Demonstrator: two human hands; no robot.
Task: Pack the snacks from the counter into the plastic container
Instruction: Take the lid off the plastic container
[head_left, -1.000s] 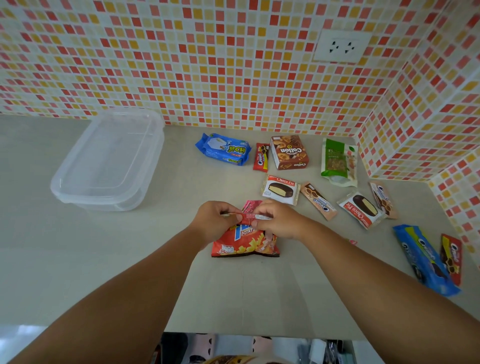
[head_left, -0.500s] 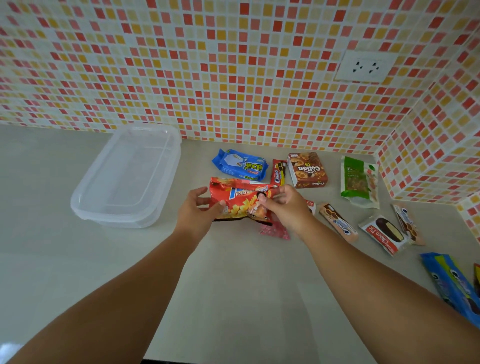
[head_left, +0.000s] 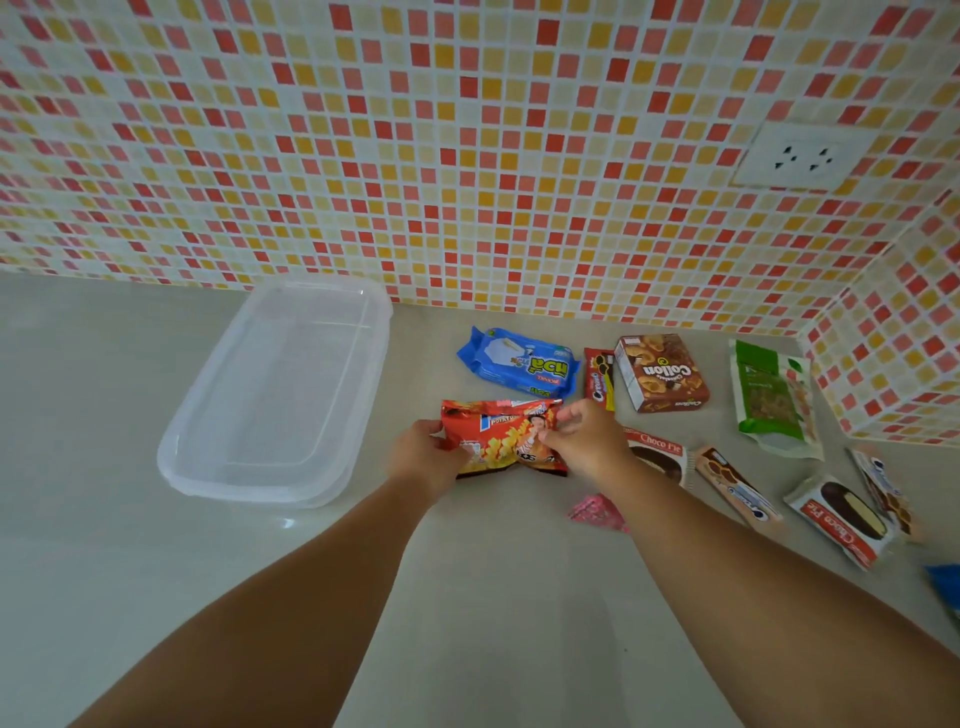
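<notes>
The chip bag (head_left: 503, 434) is a red-orange foil packet printed with yellow potato pieces, a blue label band and a small figure; its foil is crumpled and it looks puffed. It is held between both hands, just right of the plastic container (head_left: 283, 395) and in front of the blue biscuit pack (head_left: 519, 362). The left hand (head_left: 423, 457) grips the bag's left edge with curled fingers. The right hand (head_left: 584, 441) pinches the bag's right side near the top, fingers bent. The container is clear, rectangular and shallow, resting on the grey worktop (head_left: 156, 597) against the tiled wall. A small pink wrapper (head_left: 597, 512) lies on the worktop under the right forearm.

Compared with half a second ago, the bag sits a little nearer the container, and the left hand, which then touched the bag with fingers spread, now clasps its edge. A second ago the bag lay flat on the worktop, both hands pinching its top seam.
</notes>
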